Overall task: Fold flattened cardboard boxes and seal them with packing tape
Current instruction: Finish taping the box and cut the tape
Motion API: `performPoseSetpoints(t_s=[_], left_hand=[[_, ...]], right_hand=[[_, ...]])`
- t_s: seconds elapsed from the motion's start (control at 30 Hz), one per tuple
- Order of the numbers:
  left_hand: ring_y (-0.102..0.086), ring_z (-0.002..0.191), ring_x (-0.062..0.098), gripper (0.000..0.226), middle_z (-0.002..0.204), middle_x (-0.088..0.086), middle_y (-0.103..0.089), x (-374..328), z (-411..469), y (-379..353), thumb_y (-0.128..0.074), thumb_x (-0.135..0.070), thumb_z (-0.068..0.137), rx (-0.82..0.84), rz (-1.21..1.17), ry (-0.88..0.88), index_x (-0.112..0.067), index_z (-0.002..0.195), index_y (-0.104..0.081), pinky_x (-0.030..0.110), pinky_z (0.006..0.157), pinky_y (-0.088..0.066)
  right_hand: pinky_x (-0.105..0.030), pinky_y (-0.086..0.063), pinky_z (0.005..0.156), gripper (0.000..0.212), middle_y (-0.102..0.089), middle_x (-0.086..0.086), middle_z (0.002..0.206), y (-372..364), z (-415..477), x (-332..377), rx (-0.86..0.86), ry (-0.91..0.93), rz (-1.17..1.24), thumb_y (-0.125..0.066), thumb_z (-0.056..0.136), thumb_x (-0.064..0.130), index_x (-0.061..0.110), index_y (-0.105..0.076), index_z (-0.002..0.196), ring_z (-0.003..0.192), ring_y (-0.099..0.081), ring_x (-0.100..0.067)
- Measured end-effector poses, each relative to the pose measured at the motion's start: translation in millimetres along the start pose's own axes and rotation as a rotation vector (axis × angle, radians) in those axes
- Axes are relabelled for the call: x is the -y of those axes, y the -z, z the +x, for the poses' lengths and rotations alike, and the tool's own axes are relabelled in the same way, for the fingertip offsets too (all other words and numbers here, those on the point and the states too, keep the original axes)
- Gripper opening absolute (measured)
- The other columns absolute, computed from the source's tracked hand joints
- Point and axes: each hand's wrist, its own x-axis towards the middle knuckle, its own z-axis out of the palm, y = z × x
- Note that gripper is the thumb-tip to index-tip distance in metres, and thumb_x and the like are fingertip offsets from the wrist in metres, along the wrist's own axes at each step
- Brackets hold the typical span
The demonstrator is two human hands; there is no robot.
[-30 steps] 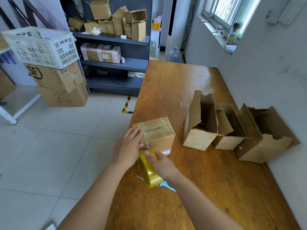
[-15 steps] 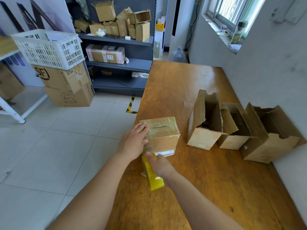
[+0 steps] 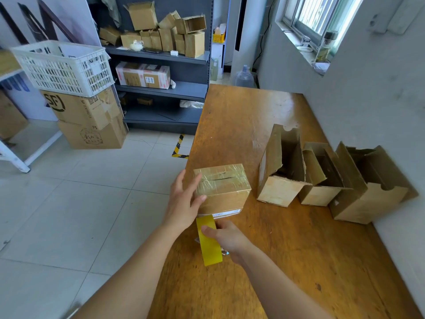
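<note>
We tape one box; three more wait open.
Our left hand (image 3: 185, 203) lays straight fingers on the box (image 3: 224, 187), just beyond our right hand (image 3: 226, 238), which curls round the tape (image 3: 210, 249). The box top looks sealed; right of the grip, three open boxes (image 3: 319, 195) remain to close, we judge.

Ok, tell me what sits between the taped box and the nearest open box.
Just bare table between taped box and open box, seen in the head view.
</note>
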Motion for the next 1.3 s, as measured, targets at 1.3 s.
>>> performPoseSetpoints(t_s=[1.3], left_hand=[[-0.051, 0.107, 0.010, 0.104, 0.125, -0.003, -0.048, -12, -28, -19, -0.071, -0.016, 0.086, 0.221, -0.318, 0.330, -0.053, 0.147, 0.005, 0.030, 0.087, -0.046]], right_hand=[[-0.026, -0.050, 0.083, 0.031, -0.055, 0.003, 0.114, 49, -9, -70, -0.343, -0.024, -1.101, -0.067, 0.090, 0.026, 0.024, -0.054, 0.118, 0.101, -0.054, -0.014]])
